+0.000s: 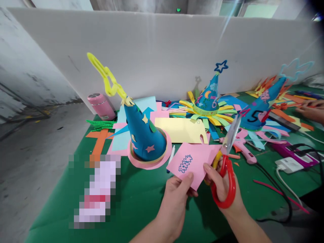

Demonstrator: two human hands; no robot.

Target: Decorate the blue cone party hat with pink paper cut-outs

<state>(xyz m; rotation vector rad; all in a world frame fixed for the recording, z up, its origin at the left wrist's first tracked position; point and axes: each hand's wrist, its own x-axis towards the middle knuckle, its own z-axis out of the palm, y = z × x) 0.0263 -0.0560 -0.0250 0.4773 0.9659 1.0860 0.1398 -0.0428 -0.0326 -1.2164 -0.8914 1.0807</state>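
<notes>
My left hand (178, 192) pinches the lower corner of a pink paper sheet (192, 162) that bears a blue scribbled drawing. My right hand (222, 184) has its fingers through the red and yellow handles of a pair of scissors (227, 158), whose blades point up and away at the sheet's right edge. Both hands hover over the green table (141, 199). Just left of the paper stands a blue cone hat (143, 135) with stars, a pink brim and a yellow pipe-cleaner top.
Two more blue cone hats (210, 98) (263, 104) stand among coloured paper strips at the back. A yellow sheet (181, 130), a pink glue gun (244, 152), a power strip (291, 163) with cables and a pink bottle (101, 106) lie around. Another person's hand (310, 109) rests far right. A white board backs the table.
</notes>
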